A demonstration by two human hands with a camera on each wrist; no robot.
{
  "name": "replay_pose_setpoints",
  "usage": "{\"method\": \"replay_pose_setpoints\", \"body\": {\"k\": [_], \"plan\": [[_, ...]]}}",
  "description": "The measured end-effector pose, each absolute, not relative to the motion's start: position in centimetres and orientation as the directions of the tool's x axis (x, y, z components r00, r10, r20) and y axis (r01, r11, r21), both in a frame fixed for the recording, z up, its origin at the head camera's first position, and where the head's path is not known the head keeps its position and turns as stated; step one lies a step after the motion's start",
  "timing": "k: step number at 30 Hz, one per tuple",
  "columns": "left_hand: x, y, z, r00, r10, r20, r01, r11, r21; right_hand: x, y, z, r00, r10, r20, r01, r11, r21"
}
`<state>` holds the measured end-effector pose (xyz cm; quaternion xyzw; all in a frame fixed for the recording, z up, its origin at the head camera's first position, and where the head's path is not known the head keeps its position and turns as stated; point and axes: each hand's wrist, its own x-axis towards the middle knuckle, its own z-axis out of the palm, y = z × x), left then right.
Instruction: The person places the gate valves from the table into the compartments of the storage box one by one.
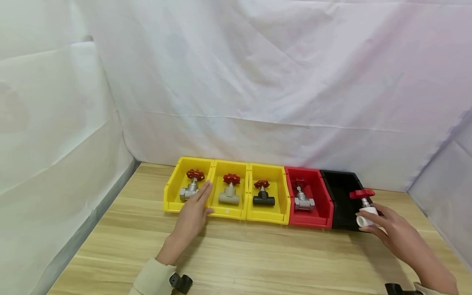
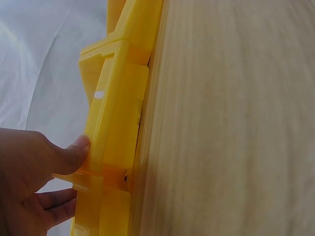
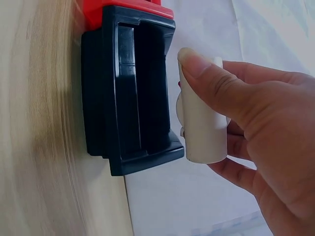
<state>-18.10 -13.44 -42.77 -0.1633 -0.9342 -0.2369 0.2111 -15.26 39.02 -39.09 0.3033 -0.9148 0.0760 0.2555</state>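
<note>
My right hand (image 1: 398, 231) grips the white body of a valve with a red handwheel (image 1: 366, 216), holding it over the right front of a black bin (image 1: 341, 200). Close up in the right wrist view, the thumb lies along the white valve body (image 3: 203, 123), with fingers behind it. My left hand (image 1: 192, 215) rests at the front where two yellow bins meet, fingers extended. In the left wrist view, its thumb touches the yellow bin rim (image 2: 96, 147). A silver valve (image 1: 191, 190) stands beside these fingers, and a beige valve (image 1: 229, 194) lies in the neighbouring yellow bin.
The third yellow bin (image 1: 268, 216) holds a black valve (image 1: 263, 198). Next to it, a red bin (image 1: 309, 219) contains another silver valve (image 1: 304, 201). The bins stand in a row on the wooden table (image 1: 258, 258), with a white sheet (image 1: 258, 82) behind.
</note>
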Motion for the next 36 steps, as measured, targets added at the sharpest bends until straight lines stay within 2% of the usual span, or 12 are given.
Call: {"method": "replay_pose_setpoints", "body": {"k": [7, 14, 24, 32, 36], "plan": [[-18.1, -13.4, -42.7, -0.856, 0.203, 0.476, 0.406, 0.834, 0.374, -16.4, 38.9, -39.4, -0.725, -0.504, 0.470, -0.565, 0.825, 0.015], [-18.1, -13.3, -42.6, -0.860, 0.210, 0.464, 0.405, 0.835, 0.373, -17.5, 38.6, -39.7, -0.725, -0.510, 0.463, -0.570, 0.822, 0.014], [-18.0, -13.3, -42.6, -0.862, 0.199, 0.465, 0.397, 0.836, 0.378, -18.7, 37.8, -39.8, -0.796, -0.463, 0.391, -0.517, 0.855, -0.039], [-18.1, -13.3, -42.7, -0.862, 0.197, 0.467, 0.396, 0.837, 0.379, -20.1, 37.3, -40.4, -0.774, -0.485, 0.408, -0.542, 0.840, -0.029], [-18.2, -13.3, -42.8, -0.856, 0.201, 0.476, 0.403, 0.837, 0.371, -20.5, 37.1, -40.9, -0.784, -0.486, 0.386, -0.536, 0.844, -0.027]]}}
